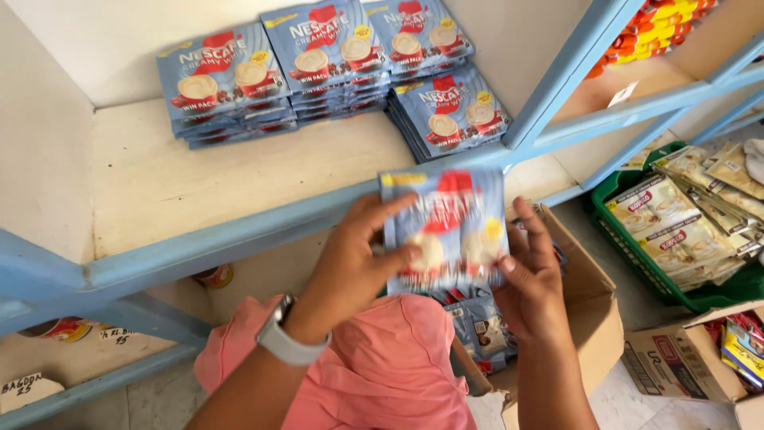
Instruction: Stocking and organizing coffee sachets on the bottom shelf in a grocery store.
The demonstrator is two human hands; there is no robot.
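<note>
A blue sachet pack (446, 231) is held upright, long axis vertical; gripped by left hand (350, 267) and right hand (529, 279), fingers closed on its edges.

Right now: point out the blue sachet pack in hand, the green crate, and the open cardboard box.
blue sachet pack (446, 231), head view, front face.
green crate (617, 185), head view, back rim.
open cardboard box (593, 314), head view, right side wall.

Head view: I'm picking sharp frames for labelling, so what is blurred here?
Head view: the blue packet between the left hand and right hand is motion-blurred; the stacked packets on the shelf stay sharp under even daylight.
</note>
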